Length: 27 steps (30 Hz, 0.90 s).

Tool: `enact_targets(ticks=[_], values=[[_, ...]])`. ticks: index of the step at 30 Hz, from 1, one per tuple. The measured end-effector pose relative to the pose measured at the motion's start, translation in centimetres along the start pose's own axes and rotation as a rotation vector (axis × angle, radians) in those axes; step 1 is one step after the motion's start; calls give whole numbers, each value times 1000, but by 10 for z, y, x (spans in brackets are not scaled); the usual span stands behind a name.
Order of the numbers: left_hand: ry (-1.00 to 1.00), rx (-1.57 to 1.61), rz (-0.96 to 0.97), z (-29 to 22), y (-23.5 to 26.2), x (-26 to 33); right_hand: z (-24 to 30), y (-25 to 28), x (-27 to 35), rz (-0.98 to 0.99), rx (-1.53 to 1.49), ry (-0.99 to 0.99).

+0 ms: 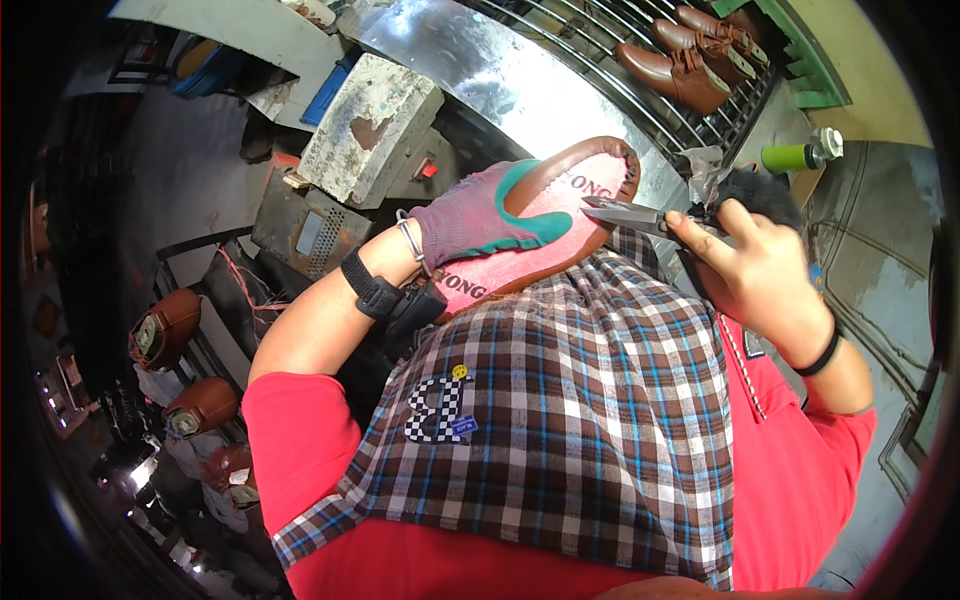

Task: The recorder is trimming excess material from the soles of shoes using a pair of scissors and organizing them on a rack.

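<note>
The step in hand looks like trimming the upper's edge around the pink sole board of a brown shoe, which lies sole-up across the frame's middle, toe toward 1 o'clock; the next cut would seem to call for a steady shoe and the blades kept on the rim, off the board. The gloved left hand is wrapped shut round the shoe's waist, fingers curled over it; the bare right hand, at 3 o'clock, is closed on pointed scissors, forefinger stretched along them, tips touching the sole near its toe. More brown shoes sit on a rack at 1 o'clock.
</note>
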<state>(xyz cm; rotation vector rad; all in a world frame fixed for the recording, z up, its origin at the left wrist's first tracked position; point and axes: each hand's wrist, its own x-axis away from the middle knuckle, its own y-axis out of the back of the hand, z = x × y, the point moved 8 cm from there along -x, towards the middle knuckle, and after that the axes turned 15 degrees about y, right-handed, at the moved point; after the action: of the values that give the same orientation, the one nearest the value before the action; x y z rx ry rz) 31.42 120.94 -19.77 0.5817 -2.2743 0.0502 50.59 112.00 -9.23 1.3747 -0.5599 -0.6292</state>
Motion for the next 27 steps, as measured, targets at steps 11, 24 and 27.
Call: enact_targets(ticks=[11,24,27], values=[[132,25,-51,-10,6,7,-27,-145,37,-938,-1358,-639],[-230,611,-69,-18,42,61,-14,-120,-87,-914,-1865,-368],[-472,698,-277,-46,54,99,-39,-130,-50,-853,-1405,-318]])
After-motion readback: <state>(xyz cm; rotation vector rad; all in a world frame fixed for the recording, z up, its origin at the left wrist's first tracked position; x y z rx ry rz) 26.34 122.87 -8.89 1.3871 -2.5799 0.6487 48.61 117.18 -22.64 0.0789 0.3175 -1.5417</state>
